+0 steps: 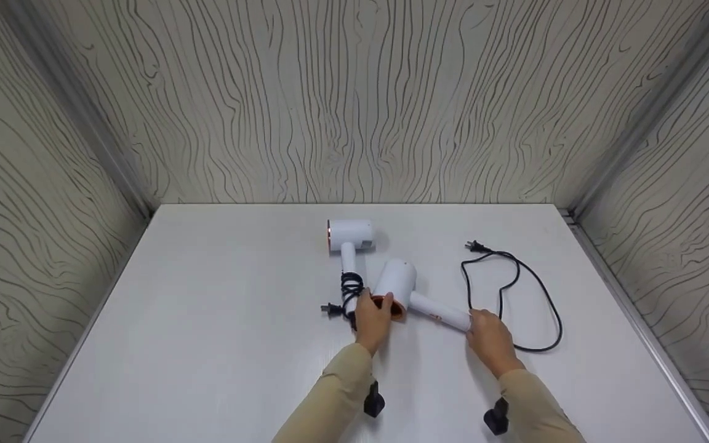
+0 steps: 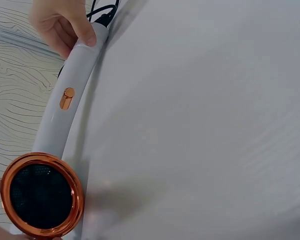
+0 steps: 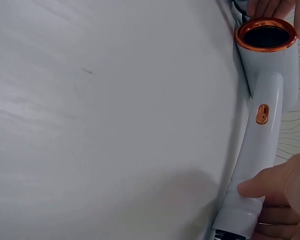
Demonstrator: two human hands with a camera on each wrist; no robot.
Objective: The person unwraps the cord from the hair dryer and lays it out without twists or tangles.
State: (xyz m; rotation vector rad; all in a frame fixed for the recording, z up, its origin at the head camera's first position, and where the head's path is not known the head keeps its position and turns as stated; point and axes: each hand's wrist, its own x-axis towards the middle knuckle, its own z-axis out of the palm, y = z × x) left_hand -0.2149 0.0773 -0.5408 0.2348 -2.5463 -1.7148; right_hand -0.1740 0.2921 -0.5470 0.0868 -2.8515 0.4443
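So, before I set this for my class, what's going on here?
A person's right hand grips a white hair dryer by its handle, while the left hand holds it at the copper-coloured rim. Its black cord lies loose on the table. A second hair dryer lies nearby, cord wound round its handle.

Both sleeved forearms (image 1: 336, 391) are extended toward the hair dryer (image 1: 395, 280). Its barrel is held near the rim (image 2: 78, 197) by the left hand (image 1: 372, 320); its handle (image 1: 444, 312) is gripped at the far end by the right hand (image 1: 491, 338).
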